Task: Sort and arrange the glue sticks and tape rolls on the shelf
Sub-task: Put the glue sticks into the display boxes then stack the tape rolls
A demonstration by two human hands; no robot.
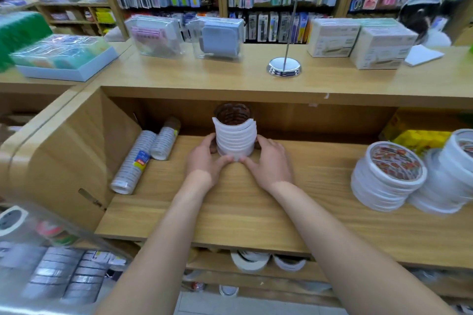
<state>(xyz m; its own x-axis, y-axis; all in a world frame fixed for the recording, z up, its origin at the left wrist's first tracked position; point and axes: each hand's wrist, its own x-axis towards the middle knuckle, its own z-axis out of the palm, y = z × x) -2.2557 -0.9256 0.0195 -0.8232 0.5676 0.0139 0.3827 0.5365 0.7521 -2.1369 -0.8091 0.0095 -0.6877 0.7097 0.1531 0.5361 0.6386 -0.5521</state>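
A stack of several white tape rolls [236, 138] with a brown core stands upright on the wooden shelf [256, 207], near its back. My left hand [204, 158] grips the stack's left side and my right hand [270, 161] grips its right side, thumbs meeting at the base in front. Two wrapped sleeves of tape rolls [138, 158] lie against the shelf's left wall. Two leaning stacks of white tape rolls [389, 176] with printed cores stand at the right.
Yellow packs [419, 138] sit at the back right. The top counter holds a chrome sign stand [284, 66], clear boxes [217, 38] and white cartons [384, 46]. More tape rolls [250, 261] lie on the shelf below. A person stands at the far right.
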